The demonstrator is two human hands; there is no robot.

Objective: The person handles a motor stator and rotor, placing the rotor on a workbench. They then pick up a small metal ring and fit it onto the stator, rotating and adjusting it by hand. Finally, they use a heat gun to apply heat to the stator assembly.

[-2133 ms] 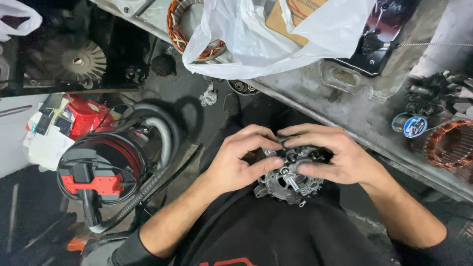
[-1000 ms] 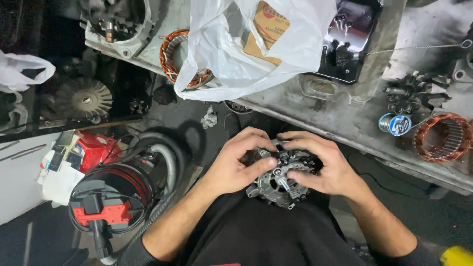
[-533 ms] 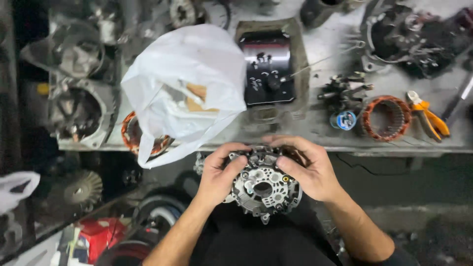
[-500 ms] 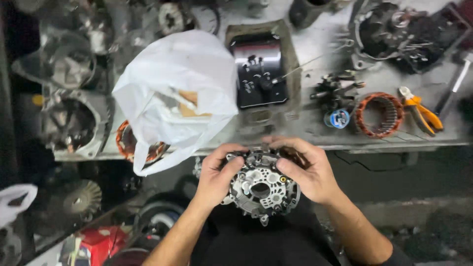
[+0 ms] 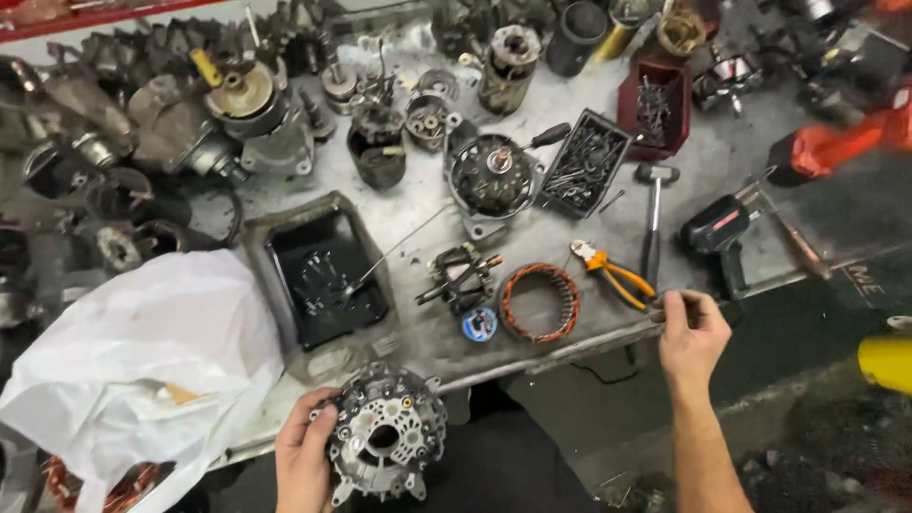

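My left hand (image 5: 302, 458) grips a round grey metal alternator housing (image 5: 388, 443) by its left rim, low in the view, just below the bench's front edge. My right hand (image 5: 692, 334) is stretched out to the right and rests at the bench edge, fingers curled over something small I cannot make out. It lies just right of orange-handled pliers (image 5: 613, 274) and below a hammer (image 5: 652, 223). A copper-wound stator ring (image 5: 540, 302) lies between the two hands.
The grey workbench (image 5: 418, 337) is crowded: a black oily tray (image 5: 328, 274), a rotor (image 5: 461, 278), trays of screws (image 5: 581, 163), a black heat gun (image 5: 722, 236), and many alternator parts at the back. A white plastic bag (image 5: 142, 361) lies at left.
The view has tilted up onto the bench top. My right hand has let go of the housing and moved right to the bench edge; my left hand alone holds the housing.
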